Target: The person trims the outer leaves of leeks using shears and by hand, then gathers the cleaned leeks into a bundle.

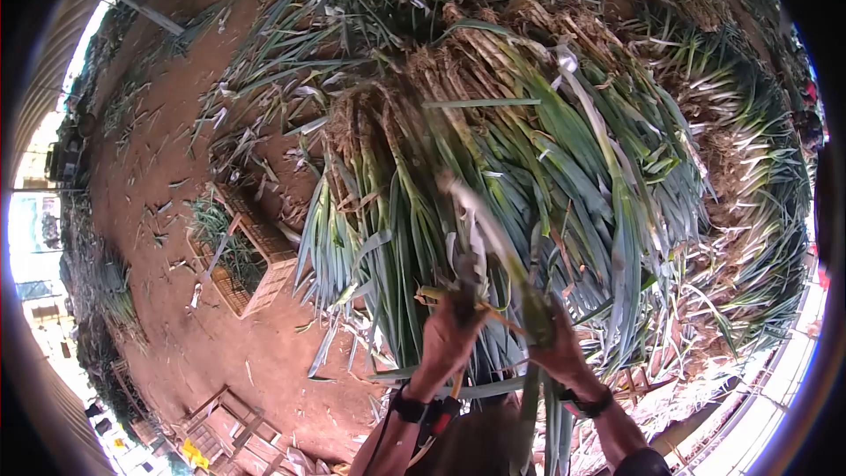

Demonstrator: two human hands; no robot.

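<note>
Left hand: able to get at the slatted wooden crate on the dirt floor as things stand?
Probably not. The left hand is closed on a long green leek stalk, and the slatted wooden crate sits well off to its left, with the green leek pile's hanging leaves between.

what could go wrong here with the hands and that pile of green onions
The left hand and right hand grip long green onion stalks together; the blurred stalk could slip or snap. The tall heap of green onion bunches may slide. Loose leaves on the red dirt floor could trip feet.
</note>
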